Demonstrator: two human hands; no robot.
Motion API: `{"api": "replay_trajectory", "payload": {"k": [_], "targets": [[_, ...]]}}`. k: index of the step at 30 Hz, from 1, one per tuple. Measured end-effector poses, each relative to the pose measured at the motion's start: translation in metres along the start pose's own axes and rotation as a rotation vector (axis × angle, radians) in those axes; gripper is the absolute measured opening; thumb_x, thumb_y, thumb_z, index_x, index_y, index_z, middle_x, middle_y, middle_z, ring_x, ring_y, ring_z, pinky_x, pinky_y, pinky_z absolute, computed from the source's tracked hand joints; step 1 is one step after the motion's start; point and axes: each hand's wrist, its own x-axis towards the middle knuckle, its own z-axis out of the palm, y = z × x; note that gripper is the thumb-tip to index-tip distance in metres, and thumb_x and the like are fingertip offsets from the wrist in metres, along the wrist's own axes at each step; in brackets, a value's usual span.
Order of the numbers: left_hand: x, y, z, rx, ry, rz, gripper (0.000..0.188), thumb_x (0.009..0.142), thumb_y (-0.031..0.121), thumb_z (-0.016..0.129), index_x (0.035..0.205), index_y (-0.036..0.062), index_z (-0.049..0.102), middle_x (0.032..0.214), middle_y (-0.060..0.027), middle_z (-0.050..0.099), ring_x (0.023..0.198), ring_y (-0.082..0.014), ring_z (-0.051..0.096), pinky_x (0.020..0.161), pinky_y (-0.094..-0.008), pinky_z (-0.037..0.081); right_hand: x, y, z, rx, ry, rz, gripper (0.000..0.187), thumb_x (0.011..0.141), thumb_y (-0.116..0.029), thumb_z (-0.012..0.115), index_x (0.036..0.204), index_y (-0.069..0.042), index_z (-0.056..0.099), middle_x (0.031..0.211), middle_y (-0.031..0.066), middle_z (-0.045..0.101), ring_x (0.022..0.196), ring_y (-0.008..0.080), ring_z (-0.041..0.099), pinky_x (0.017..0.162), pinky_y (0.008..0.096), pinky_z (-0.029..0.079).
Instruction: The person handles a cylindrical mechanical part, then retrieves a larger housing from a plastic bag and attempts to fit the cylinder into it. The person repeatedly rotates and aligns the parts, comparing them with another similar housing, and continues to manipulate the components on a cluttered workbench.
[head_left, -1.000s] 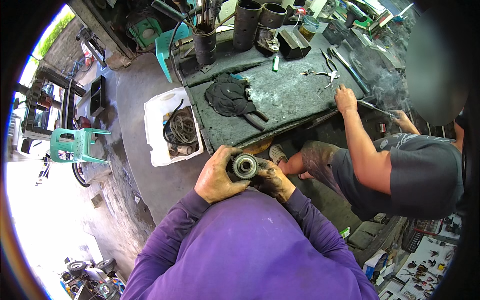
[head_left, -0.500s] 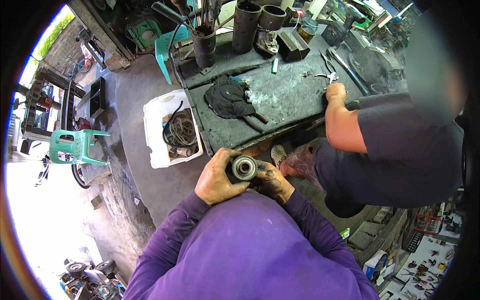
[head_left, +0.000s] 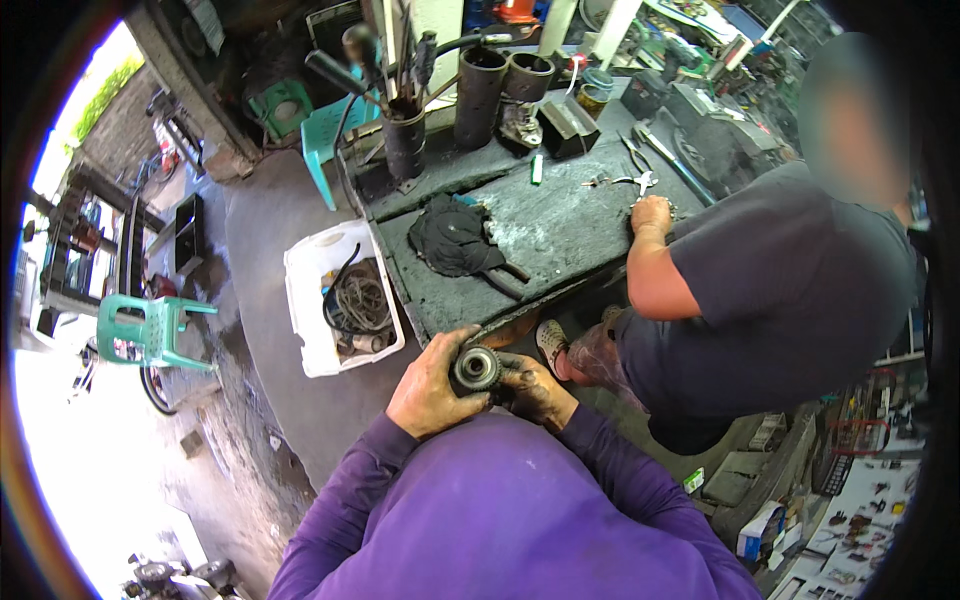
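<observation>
Grey floor [head_left: 262, 300] spreads to your left. Your left hand [head_left: 433, 388] is clamped on a toothed metal gear [head_left: 476, 369] before your purple shirt [head_left: 500, 510]; your right hand [head_left: 540, 390] grips its right side, though its darkened fingertips are hard to make out. Beyond, a white bin [head_left: 303, 300] stands left of the workbench [head_left: 560, 230], which bears a black cloth [head_left: 447, 238] and, farther right, pliers [head_left: 645, 182].

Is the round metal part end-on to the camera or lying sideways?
End-on: the round metal part shows its concentric rings to the camera, held between the left hand and right hand.
</observation>
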Motion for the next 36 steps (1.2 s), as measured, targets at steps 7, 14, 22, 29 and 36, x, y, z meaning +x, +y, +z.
{"api": "replay_trajectory", "payload": {"k": [7, 14, 22, 29, 36], "targets": [[-0.017, -0.016, -0.008, 0.002, -0.093, -0.039, 0.073, 0.067, 0.016, 0.085, 0.133, 0.0016, 0.057, 0.118, -0.0186, 0.065, 0.111, -0.035, 0.066, 0.098, -0.042, 0.053, -0.002, 0.037, 0.017, 0.087, 0.152, -0.066, 0.039, 0.102, -0.02, 0.068, 0.134, -0.001, 0.061, 0.121, 0.0075, 0.07, 0.108, 0.0171, 0.068, 0.095, 0.0336, 0.056], [-0.039, -0.024, 0.022, -0.464, -0.281, -0.27, 0.063, 0.071, 0.009, 0.082, 0.127, 0.0015, 0.054, 0.111, -0.0107, 0.066, 0.101, -0.0202, 0.066, 0.09, -0.0366, 0.056, -0.047, 0.077, 0.018, 0.034, 0.295, -0.21, 0.037, 0.095, -0.013, 0.075, 0.128, -0.004, 0.063, 0.11, 0.0033, 0.068, 0.098, 0.0131, 0.066, 0.085, 0.0297, 0.056], [-0.062, -0.001, 0.091, -0.863, -0.582, -0.584, 0.055, 0.083, 0.011, 0.061, 0.136, 0.0017, 0.048, 0.113, -0.0142, 0.064, 0.096, -0.0245, 0.068, 0.081, -0.033, 0.058, -0.14, 0.096, -0.007, -0.541, 0.422, -0.383, 0.038, 0.092, -0.022, 0.081, 0.118, -0.002, 0.063, 0.105, 0.0063, 0.068, 0.097, 0.0173, 0.062, 0.09, 0.037, 0.052], [-0.108, 0.057, 0.253, -0.862, -0.766, -0.78, 0.046, 0.097, 0.047, 0.051, 0.12, 0.0104, 0.068, 0.104, -0.0053, 0.074, 0.084, -0.0196, 0.071, 0.064, -0.0331, 0.057, -0.312, 0.125, -0.05, -0.988, 0.783, -0.432, 0.055, 0.097, -0.044, 0.069, 0.125, 0.003, 0.061, 0.104, 0.0312, 0.071, 0.099, 0.05, 0.068, 0.085, 0.0542, 0.053], [-0.127, 0.155, 0.403, -0.711, -0.915, -0.905, 0.048, 0.102, 0.057, 0.046, 0.116, 0.0162, 0.068, 0.099, -0.0012, 0.072, 0.081, -0.0173, 0.068, 0.061, -0.0322, 0.052, -0.46, 0.147, -0.095, -0.968, 1.085, -0.566, 0.053, 0.103, -0.047, 0.058, 0.119, 0.004, 0.061, 0.1, 0.0301, 0.07, 0.096, 0.0509, 0.066, 0.082, 0.0563, 0.052]]}}
